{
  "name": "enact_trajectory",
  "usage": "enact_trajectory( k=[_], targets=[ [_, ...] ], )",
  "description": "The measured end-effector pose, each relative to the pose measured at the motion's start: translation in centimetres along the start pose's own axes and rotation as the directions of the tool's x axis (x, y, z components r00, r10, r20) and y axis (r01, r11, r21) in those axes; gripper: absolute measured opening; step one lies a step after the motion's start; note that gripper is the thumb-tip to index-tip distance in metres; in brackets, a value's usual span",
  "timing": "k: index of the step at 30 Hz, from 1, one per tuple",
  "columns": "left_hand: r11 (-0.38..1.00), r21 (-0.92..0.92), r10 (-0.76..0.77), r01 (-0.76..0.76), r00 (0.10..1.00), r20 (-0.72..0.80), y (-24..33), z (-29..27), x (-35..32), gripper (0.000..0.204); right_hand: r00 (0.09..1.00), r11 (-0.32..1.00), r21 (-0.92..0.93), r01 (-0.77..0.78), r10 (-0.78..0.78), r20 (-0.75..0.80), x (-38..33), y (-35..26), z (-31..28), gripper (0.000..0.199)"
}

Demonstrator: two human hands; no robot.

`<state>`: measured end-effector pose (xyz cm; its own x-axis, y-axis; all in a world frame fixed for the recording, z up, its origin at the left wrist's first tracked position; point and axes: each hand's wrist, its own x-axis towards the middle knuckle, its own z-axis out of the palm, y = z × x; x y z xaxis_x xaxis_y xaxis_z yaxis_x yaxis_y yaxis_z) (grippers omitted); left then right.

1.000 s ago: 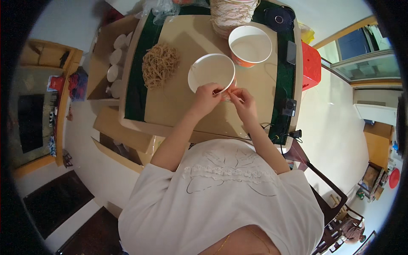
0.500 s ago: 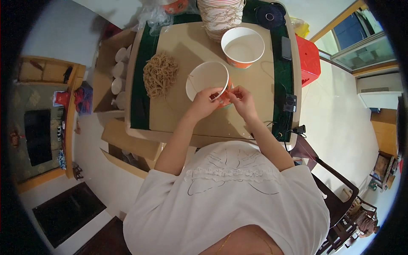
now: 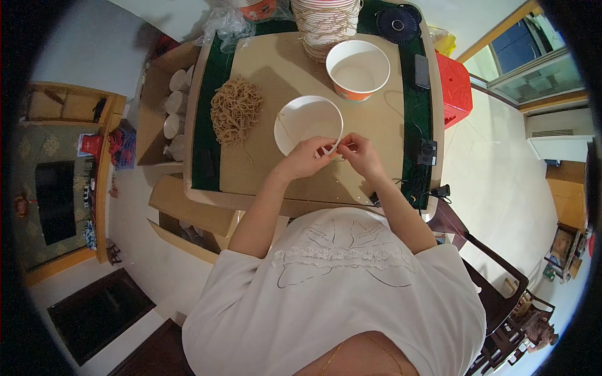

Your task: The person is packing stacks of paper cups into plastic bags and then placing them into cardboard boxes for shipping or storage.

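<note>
A white-lined paper bucket (image 3: 304, 116) stands tilted on the board, mouth toward me, a thin cord (image 3: 285, 125) running down inside from its far left wall. My left hand (image 3: 306, 158) grips the bucket's near right rim, fingers partly inside. Pinched at the same rim, the fingers of my right hand (image 3: 362, 156) close on what looks like the pale end of the cord, mostly hidden by the fingertips. Left of the bucket lies a tangled heap of tan cords (image 3: 235, 113). Behind it to the right is a second paper bucket (image 3: 357, 67) with an orange outside.
A tall stack of nested buckets (image 3: 323, 28) with cords hanging round it stands at the far edge. A phone (image 3: 421, 71) and a black device (image 3: 427, 152) lie on the right side. Left of the table is a carton (image 3: 153, 119) of white buckets; a red stool (image 3: 454, 91) stands right.
The bucket has tipped toward me and shifted slightly right, hiding its orange side. Both hands have come down a little with the rim. One cord now trails from the heap's near side.
</note>
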<state>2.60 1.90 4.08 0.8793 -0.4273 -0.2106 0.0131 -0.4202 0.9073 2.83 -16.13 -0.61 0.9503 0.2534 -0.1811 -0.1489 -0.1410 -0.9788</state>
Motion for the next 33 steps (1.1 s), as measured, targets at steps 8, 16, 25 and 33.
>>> enact_trajectory(
  k=[8, 16, 25, 33],
  targets=[
    [0.949, 0.311, 0.076, -0.058, 0.996, -0.048, -0.9, 2.0, 0.8, 0.016, 0.990, 0.979, -0.173, -0.108, 0.121, 0.067, -1.0, 1.2, -0.4, 0.008],
    [0.990, 0.116, -0.056, 0.082, 0.975, -0.214, -3.2, 2.9, 1.2, 0.011, 0.976, 0.964, 0.159, -0.213, 0.217, -0.005, -3.1, 0.3, 0.2, 0.009],
    [0.599, -0.686, -0.428, 0.412, 0.889, 0.161, -4.3, 3.2, 2.2, 0.006, 0.998, 0.995, -0.085, 0.050, -0.047, 0.032, -0.2, -3.5, 0.7, 0.012],
    [0.707, -0.647, -0.350, 0.285, 0.936, 0.031, -5.5, 4.1, 1.9, 0.009, 0.912, 0.644, -0.695, 0.318, -0.008, 0.410, 1.3, -4.9, -1.5, 0.013]
  ],
)
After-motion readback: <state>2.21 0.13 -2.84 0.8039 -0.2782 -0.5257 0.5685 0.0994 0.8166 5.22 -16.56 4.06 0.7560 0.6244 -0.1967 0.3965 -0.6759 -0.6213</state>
